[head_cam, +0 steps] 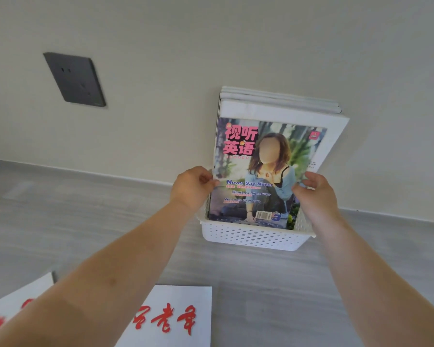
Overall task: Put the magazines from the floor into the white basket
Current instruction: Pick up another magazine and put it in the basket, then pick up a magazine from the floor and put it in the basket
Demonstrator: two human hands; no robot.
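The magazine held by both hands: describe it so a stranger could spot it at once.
Against the wall stands a white basket of upright magazines. The frontmost one is gripped by the left hand and right hand. Unlike the white ones behind, its cover is colourful with pink Chinese lettering.

**Colours and patterns at the basket**

A white plastic basket (254, 237) is patterned with rows of small round holes. A glossy magazine (263, 171) is printed with pink Chinese title characters, blue English headlines, a green blurred background and a black-and-white barcode. White upright magazines (281, 106) are seen behind it. Two white magazines with red brush lettering, one (176, 314) and another (13, 304), are laid on the pale grey wood-grain floor (261, 271). A dark grey wall socket (75, 79) is set in the cream wall (211, 46).
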